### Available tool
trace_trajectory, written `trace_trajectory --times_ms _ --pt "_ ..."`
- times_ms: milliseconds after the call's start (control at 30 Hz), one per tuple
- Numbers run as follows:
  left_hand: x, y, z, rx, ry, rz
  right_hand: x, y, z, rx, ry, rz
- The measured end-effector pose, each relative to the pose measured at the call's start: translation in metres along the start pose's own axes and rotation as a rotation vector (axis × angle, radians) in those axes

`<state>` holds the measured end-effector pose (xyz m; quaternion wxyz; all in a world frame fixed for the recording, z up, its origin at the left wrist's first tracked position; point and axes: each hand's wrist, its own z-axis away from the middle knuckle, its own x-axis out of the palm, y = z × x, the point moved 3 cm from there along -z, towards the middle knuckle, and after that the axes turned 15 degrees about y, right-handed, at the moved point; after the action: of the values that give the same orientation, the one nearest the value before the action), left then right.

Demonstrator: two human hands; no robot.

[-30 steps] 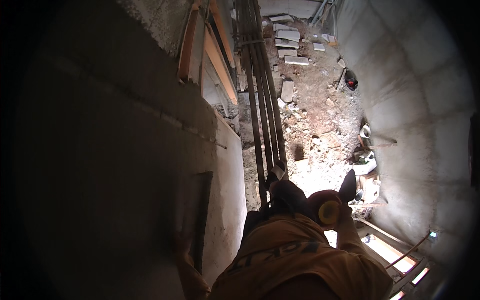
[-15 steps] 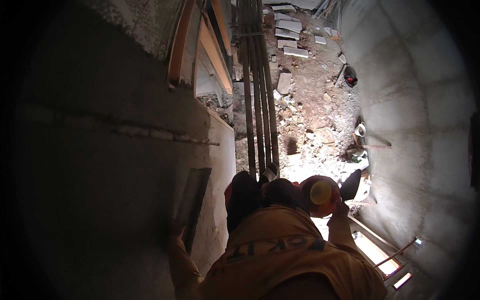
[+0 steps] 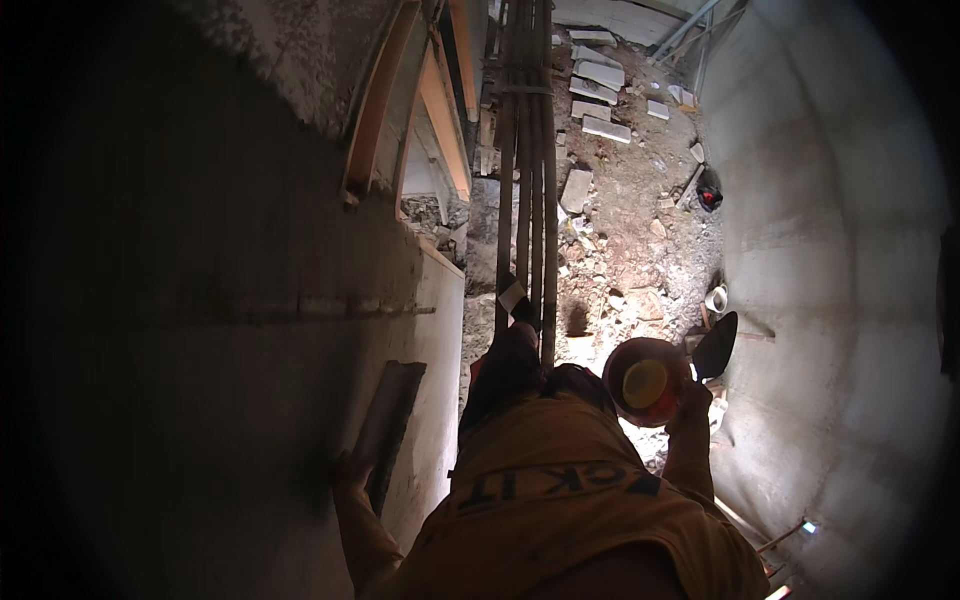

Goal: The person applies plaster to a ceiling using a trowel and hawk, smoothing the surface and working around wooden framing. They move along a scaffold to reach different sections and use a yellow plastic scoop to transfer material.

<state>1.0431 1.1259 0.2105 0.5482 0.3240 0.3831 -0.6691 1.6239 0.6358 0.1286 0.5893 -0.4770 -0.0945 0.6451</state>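
Grey walls (image 3: 820,250) flank spread hands (image 3: 350,468) (image 3: 692,400), left gripping a float (image 3: 395,408), right a trowel (image 3: 715,347).

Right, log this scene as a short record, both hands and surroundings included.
Left hand: gripping a long flat tool beside the left wall; contact with the wall unclear
Right hand: at the side of a reddish bucket, trowel blade jutting past it
Bucket interior: round yellow patch, contents unclear
Ahead: long poles running side by side
Floor: rubble, pale blocks farther off
Light: dim left, brighter right
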Motion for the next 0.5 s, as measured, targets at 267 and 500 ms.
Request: trace_trajectory --times_ms 267,500 --pt "0.056 0.005 -0.085 0.159 -0.171 -0.062 0.069 -0.071 -0.05 -0.027 0.002 0.148" --pt "0.076 -0.001 -0.088 -0.064 -0.022 0.189 0.112 -0.146 -0.089 -0.043 0.052 0.141"
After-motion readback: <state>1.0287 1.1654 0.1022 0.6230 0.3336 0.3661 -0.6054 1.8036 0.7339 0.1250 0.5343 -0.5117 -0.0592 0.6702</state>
